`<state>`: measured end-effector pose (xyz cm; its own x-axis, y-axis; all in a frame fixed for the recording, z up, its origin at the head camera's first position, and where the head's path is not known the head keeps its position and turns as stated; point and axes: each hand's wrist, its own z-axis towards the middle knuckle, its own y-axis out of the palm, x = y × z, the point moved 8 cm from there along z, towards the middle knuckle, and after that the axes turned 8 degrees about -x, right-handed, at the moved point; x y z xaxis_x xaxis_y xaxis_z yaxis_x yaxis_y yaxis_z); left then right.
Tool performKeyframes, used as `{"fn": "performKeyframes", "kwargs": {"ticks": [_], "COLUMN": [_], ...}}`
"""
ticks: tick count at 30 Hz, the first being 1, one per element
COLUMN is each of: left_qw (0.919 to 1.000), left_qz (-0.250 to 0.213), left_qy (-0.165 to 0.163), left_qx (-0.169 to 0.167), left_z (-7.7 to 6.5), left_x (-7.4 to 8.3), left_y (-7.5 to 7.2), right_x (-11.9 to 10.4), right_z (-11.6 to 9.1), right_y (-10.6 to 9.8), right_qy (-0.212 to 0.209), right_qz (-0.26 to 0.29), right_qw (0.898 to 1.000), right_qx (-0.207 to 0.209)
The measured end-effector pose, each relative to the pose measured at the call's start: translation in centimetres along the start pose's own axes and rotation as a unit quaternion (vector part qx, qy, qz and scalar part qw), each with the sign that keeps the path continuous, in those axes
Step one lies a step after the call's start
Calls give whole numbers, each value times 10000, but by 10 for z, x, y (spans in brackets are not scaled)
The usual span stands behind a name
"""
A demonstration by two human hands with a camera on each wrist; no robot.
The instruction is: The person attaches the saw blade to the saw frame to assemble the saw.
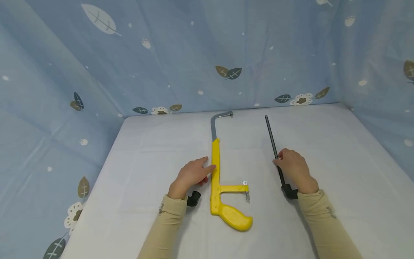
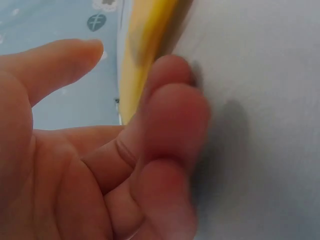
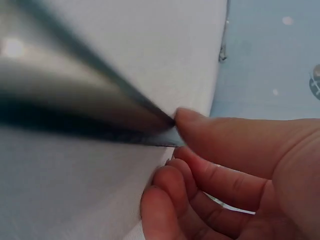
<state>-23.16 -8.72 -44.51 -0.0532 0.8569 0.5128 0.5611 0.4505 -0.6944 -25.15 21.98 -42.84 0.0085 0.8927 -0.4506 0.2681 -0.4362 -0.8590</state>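
Two hands work beside the yellow hacksaw frame lying mid-desk: left hand, fingers straight, touches its bar; right hand pinches the dark saw blade to its right.

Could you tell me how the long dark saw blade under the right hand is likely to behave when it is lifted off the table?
The saw blade is long, thin and flat, so it will probably flex or droop if lifted by one end. Lying flat on the white table, it seems unlikely to roll. The right hand pinches its edge, so it likely needs a fingertip grip.
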Motion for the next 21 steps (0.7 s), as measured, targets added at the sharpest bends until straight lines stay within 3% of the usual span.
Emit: {"fn": "performKeyframes", "kwargs": {"ticks": [5,12,21], "left_qw": [10000,9997,9988], "left_qz": [21,79,93], "left_qy": [88,232,471], "left_qx": [-17,-35,-43], "left_z": [-1,-4,-3], "left_x": [3,7,13], "left_y": [2,5,8], "right_x": [-4,-6,-6], "right_z": [1,1,-6], "right_y": [2,5,6], "right_qy": [-105,12,218], "right_qz": [-37,155,-58], "right_qw": [9999,9987,9955], "right_qx": [-67,-488,-924]}}
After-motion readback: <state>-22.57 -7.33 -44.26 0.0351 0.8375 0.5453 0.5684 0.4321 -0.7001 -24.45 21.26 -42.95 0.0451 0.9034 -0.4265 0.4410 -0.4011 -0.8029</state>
